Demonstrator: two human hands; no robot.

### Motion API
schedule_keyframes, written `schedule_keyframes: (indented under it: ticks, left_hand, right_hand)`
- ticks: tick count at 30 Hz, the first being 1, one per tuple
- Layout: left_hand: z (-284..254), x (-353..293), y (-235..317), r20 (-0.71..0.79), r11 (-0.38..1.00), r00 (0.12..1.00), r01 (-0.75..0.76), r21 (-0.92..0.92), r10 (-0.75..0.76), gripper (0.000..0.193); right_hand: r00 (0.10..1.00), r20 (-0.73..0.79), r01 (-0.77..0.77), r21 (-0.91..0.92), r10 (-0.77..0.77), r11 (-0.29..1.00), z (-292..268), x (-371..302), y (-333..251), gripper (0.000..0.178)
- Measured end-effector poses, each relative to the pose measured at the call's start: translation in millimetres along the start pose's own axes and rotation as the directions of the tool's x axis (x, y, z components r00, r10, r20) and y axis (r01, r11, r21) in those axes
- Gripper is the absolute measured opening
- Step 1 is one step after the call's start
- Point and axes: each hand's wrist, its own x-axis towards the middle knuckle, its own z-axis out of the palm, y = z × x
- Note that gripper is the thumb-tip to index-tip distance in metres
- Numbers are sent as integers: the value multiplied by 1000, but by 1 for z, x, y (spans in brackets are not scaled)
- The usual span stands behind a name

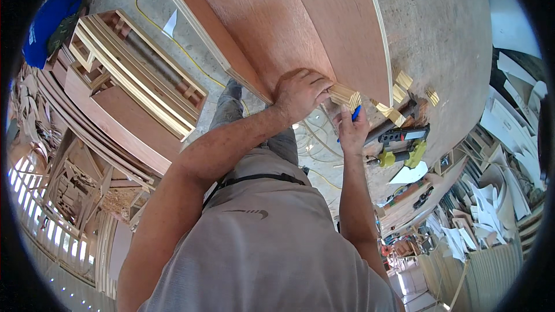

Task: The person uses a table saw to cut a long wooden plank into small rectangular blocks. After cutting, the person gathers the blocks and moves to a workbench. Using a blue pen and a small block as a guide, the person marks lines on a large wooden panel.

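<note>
A plywood box-like piece (272, 20) with a long side wall and a curved-edged panel stretches away in front of me. My left hand (300, 89) rests at its near end, fingers wrapped over a short pale wood block (345, 96). Close by on the right, my right hand (354, 131) pinches a slim blue pen (356, 113), its blue end against or just beside the block's end face. The pen's tip is too small to make out. Several cut wood blocks (403, 80) lie just right of the panel's near corner.
Right of my hands, a yellow-green and black nail gun (409, 151) lies near a dark tube (386, 129). A yellow cord (184, 52) crosses the floor at left. Wooden frames (141, 72) stand far left; white sheet offcuts (485, 214) are heaped at right.
</note>
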Motion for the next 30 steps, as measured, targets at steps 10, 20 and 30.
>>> schedule_keyframes:
  ticks: [10,20,30]
  left_hand:
    - [-2,-51,19,289,927,935,280,-250,-205,26]
    - [-35,-94,-13,614,358,378,920,-162,-693,49]
    - [-32,-97,-17,424,302,591,762,-573,-686,31]
  right_hand:
    - [1000,29,-14,72,12,997,-3,3,18,27]
    - [1000,-7,-3,113,4,994,2,5,12,19]
    - [999,31,5,94,-8,996,6,1,10,25]
